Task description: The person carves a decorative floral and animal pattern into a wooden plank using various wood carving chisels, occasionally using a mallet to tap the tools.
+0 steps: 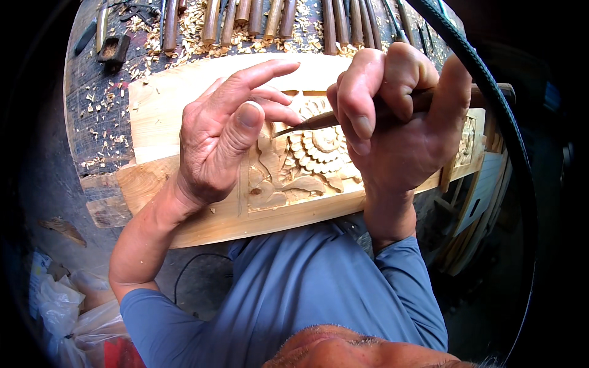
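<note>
A pale wooden panel (211, 230) lies across the bench in front of me, with a layered flower and curling leaves carved in relief (316, 147). My right hand (399, 129) is wrapped round the wooden handle of a carving chisel (319, 121), above the right part of the carving. The chisel's narrow tip points left, over the upper left of the carved area; whether it touches the wood I cannot tell. My left hand (224, 132) is raised over the panel's left part, fingers apart and holding nothing. Its fingertips are near the chisel's blade.
Several wooden-handled carving tools (248, 18) lie in a row along the far side of the bench (92, 122), among wood shavings (190, 46). A small dark block (114, 50) sits at the far left. A dark cable (491, 80) hangs at the right. Plastic bags (64, 306) lie lower left.
</note>
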`<state>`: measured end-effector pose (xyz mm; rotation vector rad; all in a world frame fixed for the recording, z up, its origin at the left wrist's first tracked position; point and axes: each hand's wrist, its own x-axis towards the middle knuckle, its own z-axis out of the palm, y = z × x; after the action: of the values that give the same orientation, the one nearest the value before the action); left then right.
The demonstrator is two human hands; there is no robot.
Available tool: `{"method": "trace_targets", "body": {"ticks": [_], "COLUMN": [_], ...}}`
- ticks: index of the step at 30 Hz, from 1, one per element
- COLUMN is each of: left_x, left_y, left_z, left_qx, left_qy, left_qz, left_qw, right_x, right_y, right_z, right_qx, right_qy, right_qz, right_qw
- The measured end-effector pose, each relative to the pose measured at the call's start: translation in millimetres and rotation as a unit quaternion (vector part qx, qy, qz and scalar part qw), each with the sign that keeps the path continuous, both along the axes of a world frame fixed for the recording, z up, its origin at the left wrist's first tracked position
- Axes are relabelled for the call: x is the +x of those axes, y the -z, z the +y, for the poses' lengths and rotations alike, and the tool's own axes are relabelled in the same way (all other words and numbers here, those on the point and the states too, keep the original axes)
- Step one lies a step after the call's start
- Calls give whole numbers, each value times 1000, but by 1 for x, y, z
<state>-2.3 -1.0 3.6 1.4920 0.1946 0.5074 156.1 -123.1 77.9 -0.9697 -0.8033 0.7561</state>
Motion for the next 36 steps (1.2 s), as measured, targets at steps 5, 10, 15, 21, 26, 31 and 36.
{"method": "trace_targets", "body": {"ticks": [5, 10, 15, 21, 26, 31, 36], "left_x": [3, 1, 4, -6, -63, -72, -62], "left_y": [1, 0, -3, -10, -26, -18, 6], "left_z": [0, -5, -5, -10, -47, -105, -138], "left_qx": [15, -27, 5, 108, 276, 303, 264], "left_qy": [-2, -15, -72, -155, -168, -165, -121], "left_qz": [-1, 10, 8, 50, 128, 133, 94], "left_qw": [1000, 999, 997, 981, 937, 929, 952], "right_x": [0, -19, -40, 1, 1, -1, 3], "right_y": [8, 16, 25, 10, -7, 7, 11], "right_z": [-5, -30, -40, -3, -32, -39, -40], "right_qx": [31, -6, 7, 105, 96, -20, -15], "right_qy": [0, 73, 121, 106, 25, -8, -17], "right_qz": [8, -27, -38, 51, 47, 71, 58], "right_qw": [1000, 997, 992, 987, 994, 997, 998]}}
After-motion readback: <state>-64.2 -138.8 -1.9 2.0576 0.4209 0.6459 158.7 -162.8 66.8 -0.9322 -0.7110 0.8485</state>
